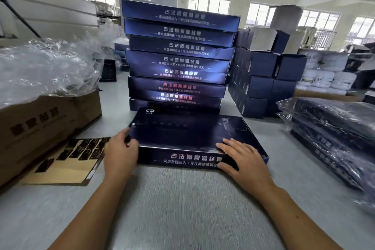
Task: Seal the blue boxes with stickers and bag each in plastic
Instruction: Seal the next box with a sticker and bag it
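Observation:
A flat dark blue box point(182, 134) lies on the grey table in front of me, its printed front edge facing me. My left hand point(120, 151) is at the box's near left corner, thumb and fingers curled against the corner with a small dark sticker under the fingertips. My right hand point(241, 160) lies flat with spread fingers on the near right part of the lid, thumb over the front edge. A sheet of dark stickers point(77, 152) on brown backing lies to the left. Behind the box rises a tall stack of several blue boxes point(178, 55).
A cardboard carton point(44, 126) full of clear plastic bags point(46, 67) stands at the left. Bagged blue boxes point(332, 134) are piled at the right. Smaller dark blue cartons point(261, 79) are stacked behind on the right. Grey table point(182, 209) lies in front.

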